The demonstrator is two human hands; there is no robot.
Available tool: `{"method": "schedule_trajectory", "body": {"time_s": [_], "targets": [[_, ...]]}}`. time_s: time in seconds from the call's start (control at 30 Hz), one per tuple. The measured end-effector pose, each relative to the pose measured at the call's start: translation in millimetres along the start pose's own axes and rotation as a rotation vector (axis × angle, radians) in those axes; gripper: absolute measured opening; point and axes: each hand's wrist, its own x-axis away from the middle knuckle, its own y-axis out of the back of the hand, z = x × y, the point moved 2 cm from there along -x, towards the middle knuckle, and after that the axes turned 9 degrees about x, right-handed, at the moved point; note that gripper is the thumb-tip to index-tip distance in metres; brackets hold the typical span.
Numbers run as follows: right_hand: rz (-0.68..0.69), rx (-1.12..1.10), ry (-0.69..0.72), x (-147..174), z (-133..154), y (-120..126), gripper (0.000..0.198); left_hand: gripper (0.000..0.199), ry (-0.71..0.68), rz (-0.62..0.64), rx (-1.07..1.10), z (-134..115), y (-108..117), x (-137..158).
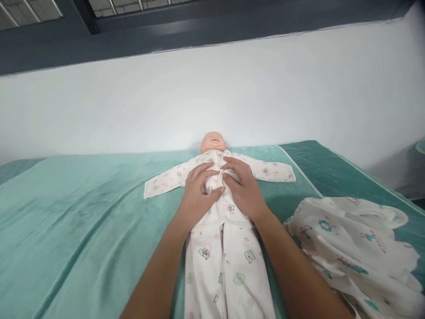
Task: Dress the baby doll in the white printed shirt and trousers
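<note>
A: Where is the doll point(213, 142)?

B: In the middle of the scene, face up, its head at the far end near the wall point(212, 97). Below the chin lies a white printed top point(215, 216), its sleeves spread out left and right.

A: And the hands?

B: Both rest on the front of the top, one on each side of its middle line, fingers curved inward. The left hand point(196, 190) has its thumb and fingers apart, with fabric showing between. The right hand point(245, 188) faces it, just beside; I cannot tell whether its fingertips pinch the cloth.

A: What lies nearer?

B: White printed trousers point(241, 266), legs pointing to the near edge, between the two forearms.

A: Underneath?

B: A green blanket point(83, 221), creased on the left. A darker green stretch shows at the far right.

A: Anything else?

B: A rumpled white printed cloth point(355, 248), near right, beside the right forearm. Above the wall runs a dark window frame point(215, 29) with metal bars point(113, 6).
</note>
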Motion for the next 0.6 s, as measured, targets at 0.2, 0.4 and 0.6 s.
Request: {"method": "schedule_trajectory", "body": {"time_s": [0.2,0.4,0.6], "targets": [[-0.037,-0.043,0.004,2,0,2,0.01,0.014,-0.057,-0.043,-0.136,-6,-5,1],[0.051,-0.011,0.172,2,11,5,0.014,0.01,-0.041,-0.06,-0.033,-8,-2,2],[0.075,0.035,0.176,1,13,5,0.022,0.013,-0.163,-0.131,-0.055,-8,-4,3]]}}
